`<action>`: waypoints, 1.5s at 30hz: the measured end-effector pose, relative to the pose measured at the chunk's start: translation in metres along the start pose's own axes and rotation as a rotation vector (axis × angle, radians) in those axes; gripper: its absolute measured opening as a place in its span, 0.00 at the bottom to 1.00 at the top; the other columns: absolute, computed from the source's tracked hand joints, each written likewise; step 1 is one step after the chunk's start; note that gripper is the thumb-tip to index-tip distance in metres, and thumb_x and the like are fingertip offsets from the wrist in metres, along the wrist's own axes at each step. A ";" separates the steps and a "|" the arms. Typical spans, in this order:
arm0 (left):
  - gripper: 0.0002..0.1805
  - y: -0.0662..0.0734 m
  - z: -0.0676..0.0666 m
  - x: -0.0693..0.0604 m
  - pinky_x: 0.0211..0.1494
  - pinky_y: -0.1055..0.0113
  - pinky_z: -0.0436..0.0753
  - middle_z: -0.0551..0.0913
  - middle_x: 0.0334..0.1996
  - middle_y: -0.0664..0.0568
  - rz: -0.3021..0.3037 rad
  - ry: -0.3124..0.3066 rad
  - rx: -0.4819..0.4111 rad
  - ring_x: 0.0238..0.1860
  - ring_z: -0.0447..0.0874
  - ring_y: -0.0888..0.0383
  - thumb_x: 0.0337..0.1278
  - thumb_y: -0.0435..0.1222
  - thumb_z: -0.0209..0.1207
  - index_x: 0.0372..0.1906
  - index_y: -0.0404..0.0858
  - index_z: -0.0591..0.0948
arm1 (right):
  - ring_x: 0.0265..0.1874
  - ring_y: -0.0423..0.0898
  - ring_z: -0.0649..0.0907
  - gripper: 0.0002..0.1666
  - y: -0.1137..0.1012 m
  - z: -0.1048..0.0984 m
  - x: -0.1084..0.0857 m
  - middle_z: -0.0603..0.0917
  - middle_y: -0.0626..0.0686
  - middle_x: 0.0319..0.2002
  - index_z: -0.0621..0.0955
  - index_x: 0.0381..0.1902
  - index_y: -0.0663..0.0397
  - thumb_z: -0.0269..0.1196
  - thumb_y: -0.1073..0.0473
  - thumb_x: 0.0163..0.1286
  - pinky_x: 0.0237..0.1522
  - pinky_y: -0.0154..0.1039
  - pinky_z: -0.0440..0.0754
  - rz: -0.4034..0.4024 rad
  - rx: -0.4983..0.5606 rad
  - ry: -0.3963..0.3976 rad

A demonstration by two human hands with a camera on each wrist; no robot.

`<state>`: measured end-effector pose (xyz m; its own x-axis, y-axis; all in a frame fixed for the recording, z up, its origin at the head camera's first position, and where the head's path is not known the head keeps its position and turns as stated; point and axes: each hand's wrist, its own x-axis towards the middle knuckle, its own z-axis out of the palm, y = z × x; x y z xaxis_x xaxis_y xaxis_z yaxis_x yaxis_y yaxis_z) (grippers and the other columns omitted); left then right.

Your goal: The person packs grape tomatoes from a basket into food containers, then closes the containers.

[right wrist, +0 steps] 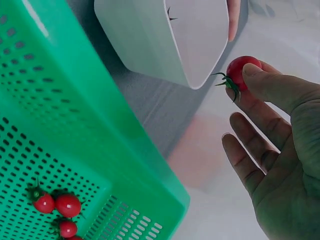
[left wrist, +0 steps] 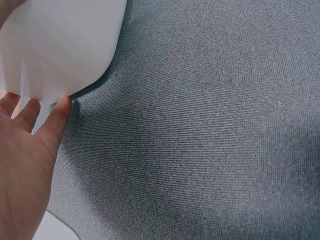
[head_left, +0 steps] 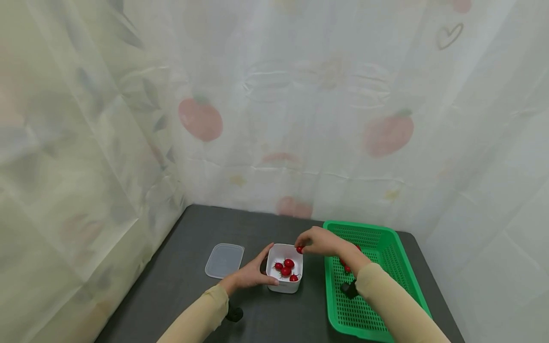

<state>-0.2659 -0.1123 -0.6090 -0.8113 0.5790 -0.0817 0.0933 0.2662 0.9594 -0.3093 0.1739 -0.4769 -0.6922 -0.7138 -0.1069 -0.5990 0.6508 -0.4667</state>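
Apparent lid point(head_left: 224, 260) left of box point(head_left: 284, 287)

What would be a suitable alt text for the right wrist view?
A right hand pinches a small red tomato near a white container. At lower left, more red tomatoes lie in a green perforated basket.

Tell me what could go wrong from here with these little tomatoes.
The held tomato, pinched by the right hand near the rim of the white container, could slip and land on the table. The left hand holds the white container's side, so an uneven push might tip it. The right sleeve crosses above the green basket and may knock it.
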 end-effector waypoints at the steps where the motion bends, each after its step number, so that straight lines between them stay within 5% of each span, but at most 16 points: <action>1: 0.64 0.000 0.000 0.000 0.72 0.41 0.65 0.50 0.80 0.41 -0.001 -0.003 -0.002 0.76 0.55 0.40 0.57 0.41 0.74 0.84 0.46 0.38 | 0.44 0.37 0.83 0.13 -0.001 0.001 0.002 0.87 0.38 0.44 0.88 0.50 0.41 0.67 0.61 0.72 0.47 0.39 0.83 -0.006 -0.002 0.000; 17: 0.63 0.000 -0.002 -0.003 0.70 0.43 0.68 0.50 0.80 0.41 -0.011 -0.010 0.006 0.76 0.56 0.40 0.59 0.40 0.73 0.84 0.47 0.38 | 0.43 0.37 0.83 0.13 -0.004 0.019 0.024 0.87 0.39 0.42 0.89 0.48 0.40 0.68 0.62 0.70 0.45 0.38 0.82 0.038 -0.002 -0.035; 30: 0.64 0.003 -0.003 -0.005 0.69 0.44 0.69 0.48 0.81 0.42 -0.027 -0.006 0.012 0.76 0.56 0.40 0.57 0.42 0.74 0.84 0.48 0.38 | 0.46 0.47 0.77 0.12 -0.014 0.031 0.029 0.87 0.42 0.41 0.90 0.48 0.46 0.69 0.63 0.68 0.50 0.47 0.77 0.066 -0.082 -0.045; 45: 0.63 0.001 -0.001 -0.003 0.69 0.44 0.70 0.51 0.80 0.42 -0.017 -0.006 -0.003 0.76 0.57 0.40 0.57 0.41 0.74 0.84 0.49 0.39 | 0.44 0.44 0.74 0.11 -0.019 0.034 0.026 0.88 0.45 0.40 0.91 0.47 0.46 0.70 0.62 0.68 0.46 0.44 0.78 0.113 -0.087 -0.063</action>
<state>-0.2644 -0.1144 -0.6072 -0.8092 0.5790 -0.0996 0.0776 0.2734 0.9588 -0.3022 0.1338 -0.5008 -0.7324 -0.6475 -0.2105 -0.5530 0.7461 -0.3710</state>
